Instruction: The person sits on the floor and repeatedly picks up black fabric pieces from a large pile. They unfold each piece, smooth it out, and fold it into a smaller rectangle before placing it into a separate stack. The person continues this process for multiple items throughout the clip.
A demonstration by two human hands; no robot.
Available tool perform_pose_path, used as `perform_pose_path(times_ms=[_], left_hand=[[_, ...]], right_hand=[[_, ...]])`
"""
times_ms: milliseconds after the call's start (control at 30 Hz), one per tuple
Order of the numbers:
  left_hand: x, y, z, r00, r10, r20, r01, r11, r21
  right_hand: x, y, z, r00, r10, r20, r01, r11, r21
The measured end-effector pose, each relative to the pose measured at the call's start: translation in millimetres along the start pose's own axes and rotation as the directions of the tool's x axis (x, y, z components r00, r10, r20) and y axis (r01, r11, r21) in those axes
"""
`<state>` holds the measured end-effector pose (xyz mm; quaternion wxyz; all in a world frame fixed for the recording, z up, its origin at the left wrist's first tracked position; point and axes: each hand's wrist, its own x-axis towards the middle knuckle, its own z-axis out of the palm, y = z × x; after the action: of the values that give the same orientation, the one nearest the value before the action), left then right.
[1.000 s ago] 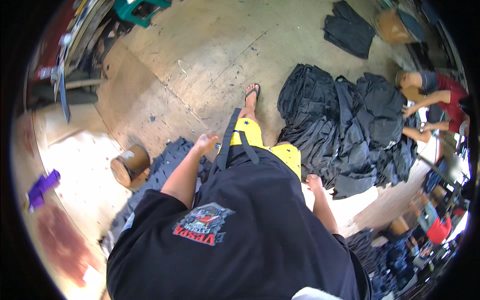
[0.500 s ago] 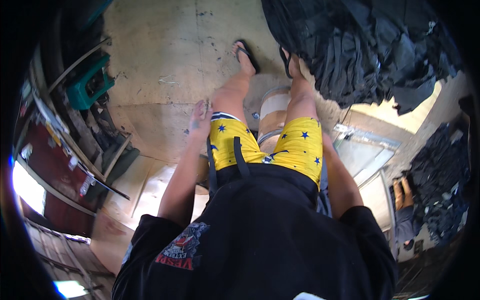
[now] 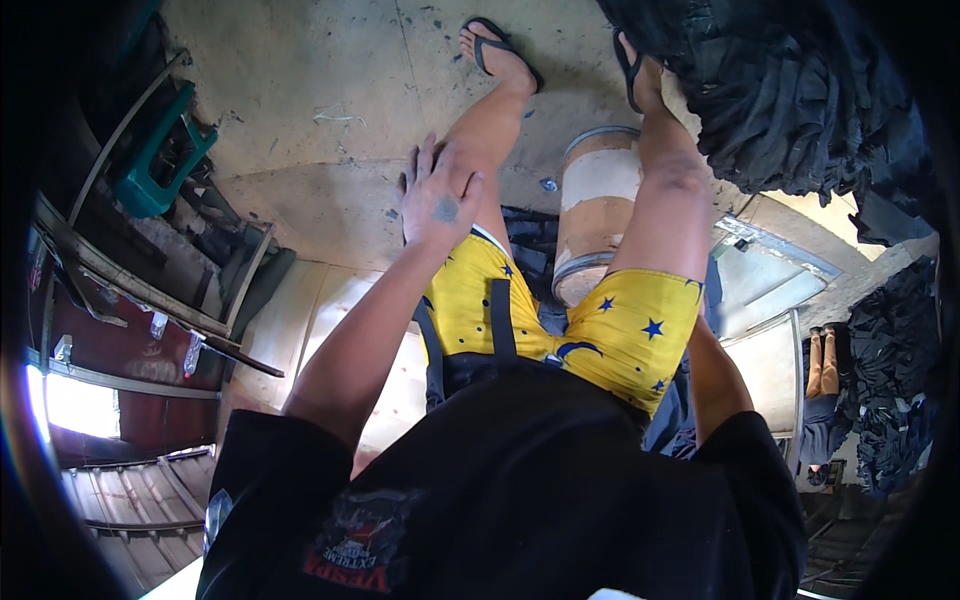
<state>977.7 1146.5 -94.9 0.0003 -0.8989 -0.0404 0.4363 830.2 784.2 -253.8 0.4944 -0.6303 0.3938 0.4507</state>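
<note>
My left hand (image 3: 436,203) is open, its back facing up and its fingers apart. It lies on or just over my left knee, holding nothing. My right forearm (image 3: 718,372) passes down beside my right thigh, and the hand at its end is hidden behind the thigh and the yellow shorts (image 3: 622,318). Between my legs lies a brown and white drum-like cylinder (image 3: 598,222) with rims around its ends. Dark cloth (image 3: 540,240) shows beside this cylinder, near my left thigh.
A big heap of black cloth (image 3: 790,110) fills the far right, close to my right foot. A green plastic stool (image 3: 150,180) stands at the left. Further off at the right, another person's legs (image 3: 823,365) show beside more dark cloth (image 3: 885,370). Scraps dot the floor (image 3: 310,70).
My left hand has come from beside my left thigh onto or over the knee. My legs have spread, showing more of the cylinder. My right hand stays hidden.
</note>
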Motion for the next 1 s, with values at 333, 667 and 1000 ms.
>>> perform_pose_path(times_ms=[333, 667, 1000], left_hand=[[19.9, 4.8, -12.8, 0.998, 0.053, 0.016, -0.052, 0.998, -0.033], [27.1, 8.1, -25.0, 0.994, 0.092, -0.065, -0.097, 0.993, -0.069], [25.8, 3.5, -33.3, 0.985, 0.121, -0.127, -0.138, 0.981, -0.138]], right_hand=[[-65.7, -16.4, -13.7, 0.988, 0.131, 0.086, -0.144, 0.974, 0.177], [-116.9, -6.0, -29.7, 0.970, 0.194, 0.145, -0.231, 0.920, 0.316], [-135.9, -13.6, -23.5, 0.976, 0.144, 0.161, -0.201, 0.877, 0.436]])
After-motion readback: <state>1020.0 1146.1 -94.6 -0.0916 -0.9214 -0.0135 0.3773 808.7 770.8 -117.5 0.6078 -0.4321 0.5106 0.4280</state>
